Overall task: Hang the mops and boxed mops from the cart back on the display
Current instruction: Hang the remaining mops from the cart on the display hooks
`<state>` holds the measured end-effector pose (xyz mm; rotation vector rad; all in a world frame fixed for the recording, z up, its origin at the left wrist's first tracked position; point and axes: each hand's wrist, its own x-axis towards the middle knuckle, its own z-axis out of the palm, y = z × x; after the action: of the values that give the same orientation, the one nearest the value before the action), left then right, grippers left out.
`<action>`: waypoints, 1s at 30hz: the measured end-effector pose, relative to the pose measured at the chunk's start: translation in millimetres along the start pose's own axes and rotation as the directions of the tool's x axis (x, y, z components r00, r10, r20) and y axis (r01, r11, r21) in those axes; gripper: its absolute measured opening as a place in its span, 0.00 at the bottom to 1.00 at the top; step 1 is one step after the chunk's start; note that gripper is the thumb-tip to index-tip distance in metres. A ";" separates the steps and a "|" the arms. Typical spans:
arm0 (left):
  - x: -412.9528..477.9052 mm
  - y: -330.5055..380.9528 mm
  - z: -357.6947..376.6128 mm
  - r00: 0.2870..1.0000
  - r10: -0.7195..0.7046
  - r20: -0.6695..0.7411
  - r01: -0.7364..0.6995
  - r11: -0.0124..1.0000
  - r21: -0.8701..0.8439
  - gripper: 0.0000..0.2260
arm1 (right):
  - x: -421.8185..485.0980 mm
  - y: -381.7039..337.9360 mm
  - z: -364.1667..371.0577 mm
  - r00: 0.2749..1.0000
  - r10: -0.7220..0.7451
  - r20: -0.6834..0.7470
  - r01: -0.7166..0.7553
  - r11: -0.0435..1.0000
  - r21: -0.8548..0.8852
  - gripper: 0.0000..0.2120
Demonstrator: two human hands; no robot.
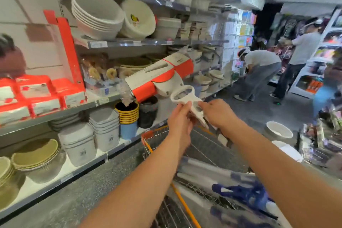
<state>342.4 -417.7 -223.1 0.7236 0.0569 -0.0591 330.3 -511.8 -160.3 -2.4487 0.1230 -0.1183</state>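
I hold a white mop (166, 77) with a red and white cardboard sleeve out in front of me, above the cart (157, 137). Its head points up and left toward the shelves. My left hand (180, 116) and my right hand (217, 113) both grip its white looped handle (185, 94) from either side. More mops with white poles and blue parts (238, 190) lie in the orange wire cart below my arms. Red and white boxed mops (37, 94) lie on the left shelf, and one box stands upright there.
Shelves (103, 102) on the left carry stacked basins, bowls, buckets and plates. Two people (262, 72) stand down the aisle at the right. White bowls (279, 131) sit on the floor by the cart, and more goods crowd the right edge.
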 end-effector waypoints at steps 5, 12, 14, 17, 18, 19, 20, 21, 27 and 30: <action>-22.3 71.0 -8.7 0.991 0.131 -0.014 -0.130 0.991 0.043 0.08 | -18.3 -66.0 10.3 0.992 -0.128 -0.023 0.129 0.990 0.057 0.22; -69.6 187.3 -56.3 0.952 0.293 -0.086 -0.282 0.952 0.121 0.16 | -62.7 -174.2 56.7 0.962 -0.264 -0.065 0.272 0.930 0.248 0.16; -90.5 225.4 -71.8 0.932 0.352 -0.090 -0.335 0.928 0.162 0.15 | -79.2 -207.6 74.8 0.946 -0.317 -0.071 0.323 0.894 0.310 0.17; -125.8 282.0 -96.8 0.888 0.456 -0.055 -0.428 0.865 0.264 0.09 | -108.8 -260.7 102.2 0.921 -0.373 -0.112 0.384 0.825 0.415 0.21; -138.9 299.4 -105.0 0.871 0.489 -0.043 -0.456 0.839 0.296 0.09 | -119.5 -277.7 111.3 0.915 -0.384 -0.123 0.397 0.805 0.440 0.22; -152.4 316.5 -112.4 0.856 0.516 -0.039 -0.478 0.818 0.320 0.10 | -130.4 -294.7 120.8 0.910 -0.395 -0.126 0.407 0.791 0.457 0.22; -165.3 333.2 -119.4 0.839 0.542 -0.040 -0.498 0.797 0.341 0.11 | -140.5 -310.9 130.1 0.904 -0.408 -0.128 0.419 0.783 0.460 0.21; -176.8 348.8 -126.4 0.822 0.568 -0.050 -0.515 0.777 0.360 0.12 | -150.2 -326.5 139.0 0.895 -0.427 -0.132 0.438 0.776 0.453 0.20; -231.6 433.7 -151.3 0.706 0.707 -0.042 -0.570 0.602 0.559 0.13 | -197.3 -410.5 169.0 0.821 -0.534 -0.201 0.550 0.649 0.526 0.20; -246.6 467.8 -155.1 0.651 0.758 -0.043 -0.565 0.521 0.640 0.16 | -207.8 -446.4 175.5 0.801 -0.557 -0.218 0.567 0.592 0.573 0.19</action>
<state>126.2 43.5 -12.7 1.3354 0.0636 0.8557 170.8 -33.6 -22.0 -1.7307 -0.6192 -0.3937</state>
